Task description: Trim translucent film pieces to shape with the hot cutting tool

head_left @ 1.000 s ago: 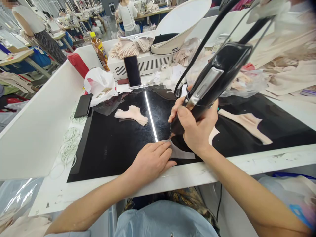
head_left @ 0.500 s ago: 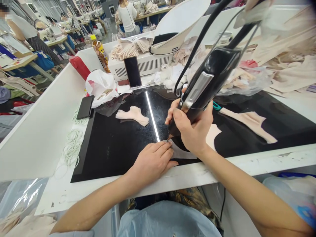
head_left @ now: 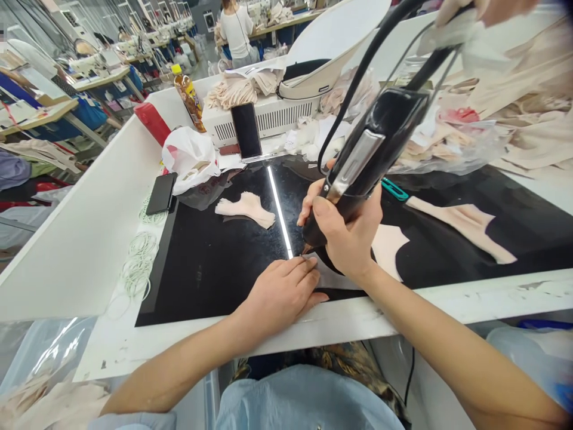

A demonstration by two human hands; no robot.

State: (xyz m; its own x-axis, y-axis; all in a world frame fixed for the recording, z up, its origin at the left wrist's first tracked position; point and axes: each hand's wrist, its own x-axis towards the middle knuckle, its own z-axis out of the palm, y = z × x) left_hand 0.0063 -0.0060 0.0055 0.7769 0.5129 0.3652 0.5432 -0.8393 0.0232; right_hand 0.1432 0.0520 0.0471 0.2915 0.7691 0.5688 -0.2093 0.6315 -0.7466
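- Since the earlier frame, the right hand (head_left: 351, 239) has shifted left with the black handheld power tool (head_left: 380, 152), baring more of a teal slotted tool (head_left: 401, 194).
- Near the front edge of the white tabletop (head_left: 447, 306), the left hand (head_left: 284, 292) lies palm down, its grip flat and unclosed, fingertips on a grey fabric piece (head_left: 333, 278).
- The right hand's grip is wrapped round the power tool, tip down beside the left fingertips; whether it touches the fabric, I cannot tell.
- Beyond, on the glossy black panel (head_left: 201, 280), lie a pale pink fabric piece (head_left: 388, 245), a longer fabric piece (head_left: 465, 218) and, leftward, a small fabric stack (head_left: 248, 209).
- Pale green bands (head_left: 141, 260) and a black phone (head_left: 161, 193) line the panel's left edge.
- Farther back, an upright phone (head_left: 246, 131) stands before a vented white box (head_left: 286, 116).
- Well beyond is a person (head_left: 237, 33) in white.
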